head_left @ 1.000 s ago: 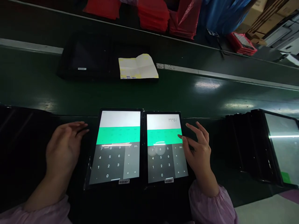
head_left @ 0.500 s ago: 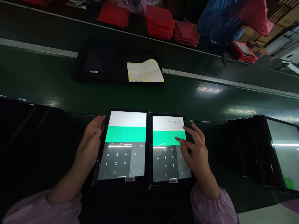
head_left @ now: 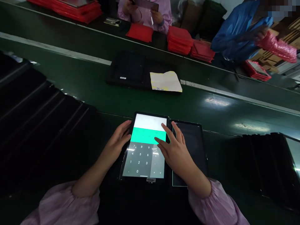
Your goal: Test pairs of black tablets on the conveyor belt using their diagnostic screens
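Two tablets lie side by side in front of me. The left tablet [head_left: 140, 159] is lit with a calculator: a white strip, a green band and grey number keys. Its neighbour, the right tablet [head_left: 194, 143], has a dark screen. My left hand [head_left: 118, 140] rests along the left edge of the lit tablet, fingers stretched. Over that tablet's upper right part is my right hand [head_left: 175, 145], fingers spread, its forearm crossing the dark tablet. Whether a fingertip touches the glass I cannot tell.
Behind lie a dark tablet [head_left: 128, 68] and a creased paper [head_left: 166, 81]. Rows of dark tablets [head_left: 47, 103] lean at left, more [head_left: 264, 162] at right. Across the bench, red pouches [head_left: 180, 39] are stacked; one co-worker [head_left: 145, 15] holds a device, another [head_left: 234, 34] pink bubble wrap.
My right hand has moved left from the right tablet to the left one. The right tablet's calculator screen has gone dark. The view has shifted, showing more of the co-workers.
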The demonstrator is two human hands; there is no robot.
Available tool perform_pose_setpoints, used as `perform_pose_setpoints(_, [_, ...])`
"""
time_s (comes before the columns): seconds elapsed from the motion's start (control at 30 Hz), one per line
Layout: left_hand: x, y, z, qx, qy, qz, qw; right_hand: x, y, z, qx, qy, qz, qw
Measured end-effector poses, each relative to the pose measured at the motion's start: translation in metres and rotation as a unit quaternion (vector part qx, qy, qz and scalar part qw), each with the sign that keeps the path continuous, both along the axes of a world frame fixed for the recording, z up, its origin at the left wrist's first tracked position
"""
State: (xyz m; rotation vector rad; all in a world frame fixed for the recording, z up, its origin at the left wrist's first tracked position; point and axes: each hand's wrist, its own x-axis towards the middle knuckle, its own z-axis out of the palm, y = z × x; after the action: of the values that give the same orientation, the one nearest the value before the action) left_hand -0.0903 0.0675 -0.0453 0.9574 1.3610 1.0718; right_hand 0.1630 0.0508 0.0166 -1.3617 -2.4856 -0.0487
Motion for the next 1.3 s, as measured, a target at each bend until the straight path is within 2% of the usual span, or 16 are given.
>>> perform_pose_setpoints(0.2, [-0.006,-0.002,0.014,-0.035,0.022,-0.038,0.998,0.002,0.0,0.002,0.005,0.009,-0.047,0.999])
perform_pose_setpoints(0.37, [-0.002,-0.003,0.013,-0.044,0.003,-0.032,0.999,-0.005,-0.001,-0.006,0.004,-0.004,-0.03,1.0])
perform_pose_setpoints(0.53, [-0.001,-0.003,0.013,-0.054,0.011,-0.038,0.998,0.0,-0.006,-0.009,0.009,0.005,-0.08,0.997])
perform_pose_setpoints(0.6, [0.0,-0.004,0.012,-0.058,0.009,-0.043,0.997,-0.004,-0.011,-0.008,0.007,0.024,-0.063,0.998])
perform_pose_setpoints(0.73, [0.001,-0.006,0.008,-0.037,0.005,-0.053,0.998,-0.029,-0.024,-0.006,-0.042,0.037,0.024,0.998])
perform_pose_setpoints(0.8, [0.002,-0.007,0.006,-0.026,0.008,-0.056,0.998,-0.039,-0.026,-0.006,-0.062,0.026,0.032,0.997])
perform_pose_setpoints(0.9, [0.003,-0.008,0.002,-0.007,0.027,-0.062,0.998,-0.037,-0.026,-0.006,-0.051,0.033,0.007,0.998])
perform_pose_setpoints(1.07, [0.004,-0.008,0.004,-0.006,0.038,-0.064,0.997,-0.011,-0.018,-0.009,0.006,0.053,-0.11,0.992])
perform_pose_setpoints(1.3, [0.003,-0.006,0.015,-0.035,0.02,-0.047,0.998,-0.018,-0.014,-0.015,-0.012,0.027,-0.091,0.995])
